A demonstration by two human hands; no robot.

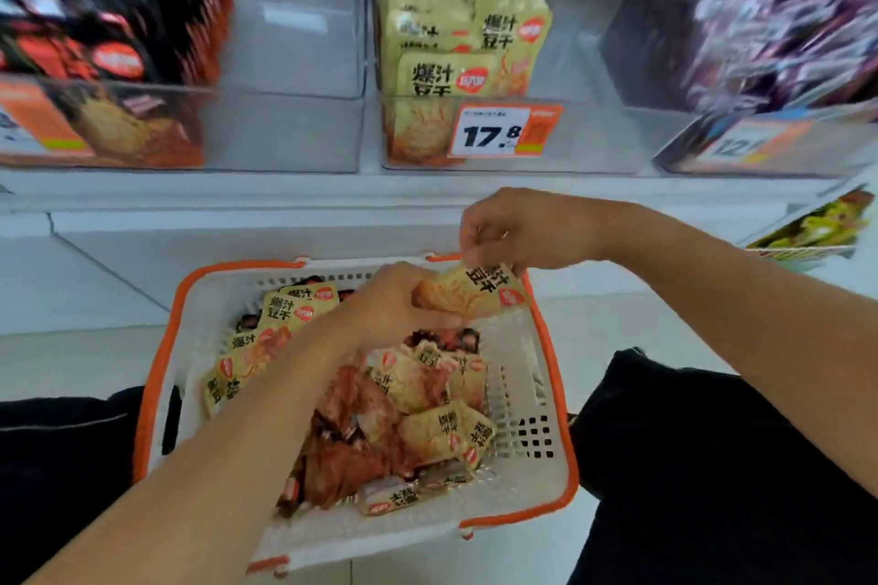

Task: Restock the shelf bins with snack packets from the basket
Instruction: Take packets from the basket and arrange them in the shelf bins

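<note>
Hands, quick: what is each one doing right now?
Left hand: fingers curled round one end of a yellow snack packet above the basket.
Right hand: pinches the same packet's top edge.

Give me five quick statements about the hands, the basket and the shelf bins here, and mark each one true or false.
1. Both hands hold one yellow packet above the basket. True: the left hand and the right hand grip it.
2. The basket has a blue rim. False: the rim is orange.
3. The price tag on the middle bin reads 17.8. True.
4. The middle bin holds purple packets. False: it holds yellow packets.
5. The basket holds no packets. False: many packets lie in it.
</note>
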